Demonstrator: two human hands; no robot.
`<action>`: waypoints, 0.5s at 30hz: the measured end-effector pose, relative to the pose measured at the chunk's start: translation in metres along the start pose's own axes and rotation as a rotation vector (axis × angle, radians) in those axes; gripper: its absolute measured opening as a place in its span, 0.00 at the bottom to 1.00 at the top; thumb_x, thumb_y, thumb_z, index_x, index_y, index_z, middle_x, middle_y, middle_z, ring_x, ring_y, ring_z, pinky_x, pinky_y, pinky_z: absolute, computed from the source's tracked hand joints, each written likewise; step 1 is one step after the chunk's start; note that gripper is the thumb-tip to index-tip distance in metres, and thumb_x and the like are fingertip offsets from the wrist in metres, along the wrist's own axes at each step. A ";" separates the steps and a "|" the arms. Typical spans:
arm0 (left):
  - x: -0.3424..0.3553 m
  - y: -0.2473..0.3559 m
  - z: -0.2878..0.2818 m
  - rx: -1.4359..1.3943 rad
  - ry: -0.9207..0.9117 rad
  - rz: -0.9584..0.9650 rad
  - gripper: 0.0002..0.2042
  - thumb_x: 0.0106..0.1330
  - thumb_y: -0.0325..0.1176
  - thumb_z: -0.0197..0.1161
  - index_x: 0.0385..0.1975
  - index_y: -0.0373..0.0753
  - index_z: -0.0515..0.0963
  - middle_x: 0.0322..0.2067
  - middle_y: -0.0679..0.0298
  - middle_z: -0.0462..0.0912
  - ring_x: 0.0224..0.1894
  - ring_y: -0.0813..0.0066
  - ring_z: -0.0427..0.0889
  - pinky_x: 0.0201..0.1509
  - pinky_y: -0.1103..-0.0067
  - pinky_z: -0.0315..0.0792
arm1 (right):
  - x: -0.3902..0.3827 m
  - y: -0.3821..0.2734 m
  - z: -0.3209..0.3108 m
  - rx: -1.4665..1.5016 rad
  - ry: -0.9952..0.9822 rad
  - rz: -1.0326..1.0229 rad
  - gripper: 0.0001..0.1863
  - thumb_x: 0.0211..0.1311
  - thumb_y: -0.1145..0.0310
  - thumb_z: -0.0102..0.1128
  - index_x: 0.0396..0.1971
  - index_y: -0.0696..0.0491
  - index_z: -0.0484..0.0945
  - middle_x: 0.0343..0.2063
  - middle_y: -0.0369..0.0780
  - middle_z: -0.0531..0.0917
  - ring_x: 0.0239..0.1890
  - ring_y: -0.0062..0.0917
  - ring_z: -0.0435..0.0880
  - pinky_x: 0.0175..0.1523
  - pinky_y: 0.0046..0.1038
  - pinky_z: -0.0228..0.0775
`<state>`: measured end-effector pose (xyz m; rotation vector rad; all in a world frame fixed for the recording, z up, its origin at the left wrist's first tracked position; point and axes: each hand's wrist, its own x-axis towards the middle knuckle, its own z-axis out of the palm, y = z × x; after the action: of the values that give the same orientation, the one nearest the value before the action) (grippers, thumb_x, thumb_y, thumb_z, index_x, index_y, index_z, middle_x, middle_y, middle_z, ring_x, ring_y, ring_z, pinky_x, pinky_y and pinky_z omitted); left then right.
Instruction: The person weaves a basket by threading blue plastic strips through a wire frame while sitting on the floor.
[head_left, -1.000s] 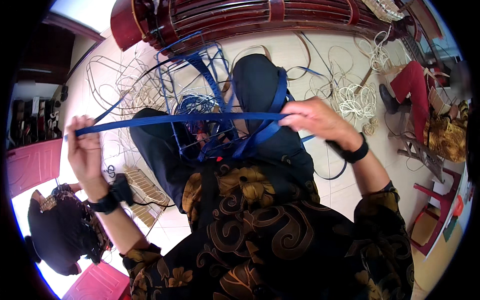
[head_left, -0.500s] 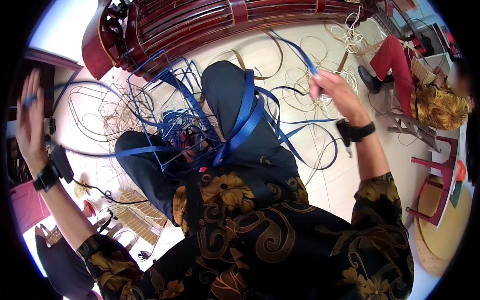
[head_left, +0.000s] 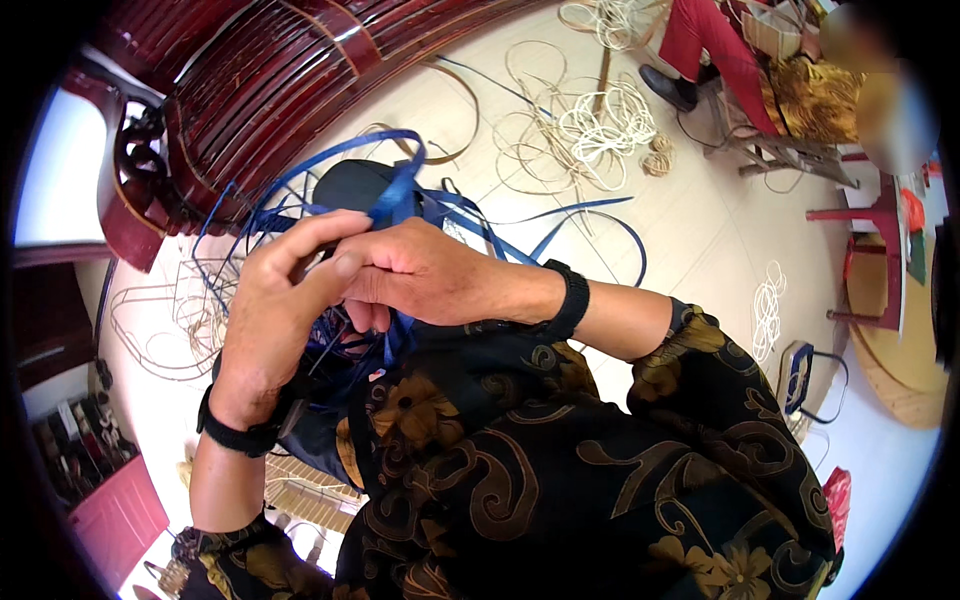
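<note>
My left hand and my right hand meet over my lap, fingers curled and overlapping around the blue flat strap. The strap loops upward from my fingers, and their exact grip on it is partly hidden. Behind and beneath my hands lie a blue wire frame and a tangle of blue straps and cords, largely covered by my hands and wrists. Further blue strap lengths trail to the right past my knee.
A dark red slatted wooden bench stands ahead. Pale cord coils and wire frames lie on the tiled floor. A seated person in red trousers is at upper right, near a dark red stool. A woven slatted piece lies at lower left.
My hands, earlier spread wide apart pulling blue strap out to either side, have come together over my lap. The strap now forms a loop above them. The view has swung round, shifting the bench leftward.
</note>
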<state>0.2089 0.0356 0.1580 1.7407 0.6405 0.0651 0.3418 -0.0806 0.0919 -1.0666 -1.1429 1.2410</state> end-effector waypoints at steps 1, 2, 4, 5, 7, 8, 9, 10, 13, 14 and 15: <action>0.001 -0.004 -0.003 0.110 -0.019 0.116 0.14 0.65 0.28 0.62 0.48 0.29 0.77 0.42 0.62 0.80 0.42 0.81 0.79 0.48 0.83 0.72 | -0.003 0.001 -0.004 -0.008 0.012 0.000 0.15 0.73 0.61 0.50 0.35 0.58 0.77 0.24 0.36 0.83 0.25 0.18 0.82 0.32 0.20 0.74; 0.000 -0.007 -0.006 0.056 -0.034 0.068 0.14 0.64 0.27 0.62 0.48 0.29 0.77 0.44 0.62 0.79 0.43 0.81 0.78 0.49 0.83 0.71 | -0.004 0.002 -0.007 -0.013 0.016 -0.006 0.15 0.73 0.61 0.50 0.35 0.57 0.77 0.24 0.36 0.82 0.25 0.18 0.82 0.32 0.20 0.73; -0.001 -0.010 -0.010 -0.049 -0.066 -0.032 0.13 0.62 0.24 0.62 0.46 0.29 0.78 0.47 0.61 0.77 0.45 0.80 0.77 0.51 0.82 0.70 | -0.007 0.004 -0.012 -0.013 0.025 -0.013 0.15 0.73 0.60 0.50 0.35 0.57 0.77 0.24 0.36 0.82 0.25 0.18 0.81 0.32 0.20 0.73; 0.001 -0.013 -0.015 0.017 -0.084 0.028 0.10 0.60 0.23 0.64 0.42 0.31 0.79 0.45 0.62 0.78 0.44 0.80 0.75 0.49 0.82 0.70 | -0.009 0.005 -0.013 -0.010 0.027 -0.012 0.15 0.73 0.60 0.51 0.35 0.57 0.76 0.23 0.36 0.82 0.25 0.18 0.81 0.32 0.20 0.72; 0.006 -0.016 -0.026 0.188 -0.080 0.126 0.07 0.62 0.24 0.63 0.39 0.33 0.79 0.44 0.63 0.78 0.43 0.80 0.75 0.47 0.84 0.69 | -0.015 0.006 -0.016 -0.047 0.038 0.008 0.14 0.72 0.61 0.51 0.34 0.56 0.76 0.22 0.35 0.82 0.24 0.18 0.81 0.32 0.20 0.72; 0.004 -0.018 -0.036 0.271 -0.060 0.171 0.05 0.63 0.25 0.63 0.37 0.34 0.80 0.44 0.64 0.78 0.42 0.81 0.75 0.46 0.85 0.69 | -0.016 0.007 -0.020 -0.123 -0.017 0.019 0.13 0.72 0.61 0.51 0.34 0.56 0.76 0.22 0.35 0.82 0.25 0.18 0.81 0.32 0.20 0.72; 0.012 -0.017 -0.050 0.355 0.045 0.251 0.06 0.63 0.26 0.63 0.38 0.35 0.80 0.45 0.64 0.79 0.42 0.81 0.75 0.45 0.85 0.69 | -0.022 0.008 -0.030 -0.201 -0.050 0.039 0.13 0.72 0.62 0.51 0.34 0.56 0.77 0.22 0.35 0.82 0.25 0.18 0.81 0.32 0.21 0.71; 0.022 -0.015 -0.067 0.436 0.152 0.331 0.06 0.63 0.27 0.63 0.38 0.36 0.81 0.46 0.64 0.79 0.41 0.81 0.75 0.43 0.85 0.69 | -0.030 0.010 -0.040 -0.278 -0.085 0.061 0.13 0.72 0.62 0.51 0.34 0.56 0.77 0.22 0.35 0.82 0.25 0.18 0.81 0.32 0.21 0.71; 0.040 0.001 -0.137 0.526 0.667 0.321 0.12 0.67 0.31 0.61 0.49 0.42 0.81 0.53 0.63 0.79 0.52 0.76 0.78 0.52 0.81 0.73 | -0.075 0.049 -0.080 -0.472 -0.057 -0.015 0.15 0.73 0.58 0.48 0.34 0.54 0.77 0.23 0.35 0.81 0.26 0.21 0.81 0.32 0.26 0.71; 0.042 -0.003 -0.171 0.715 0.803 0.360 0.14 0.69 0.32 0.60 0.52 0.44 0.80 0.55 0.63 0.79 0.56 0.74 0.78 0.56 0.79 0.74 | -0.087 0.054 -0.092 -0.508 -0.067 0.143 0.17 0.72 0.55 0.49 0.34 0.54 0.76 0.22 0.37 0.80 0.25 0.28 0.80 0.32 0.30 0.70; 0.056 -0.002 -0.193 0.469 0.777 0.510 0.11 0.66 0.31 0.62 0.47 0.40 0.80 0.48 0.60 0.78 0.49 0.71 0.77 0.49 0.77 0.74 | -0.112 0.100 -0.120 -0.872 -0.079 0.083 0.17 0.72 0.55 0.48 0.33 0.54 0.76 0.22 0.42 0.78 0.27 0.37 0.79 0.33 0.36 0.69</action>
<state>0.1841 0.2314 0.1940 2.3026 0.7809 1.0586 0.4480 -0.1857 -0.0286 -1.7165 -1.7830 0.8357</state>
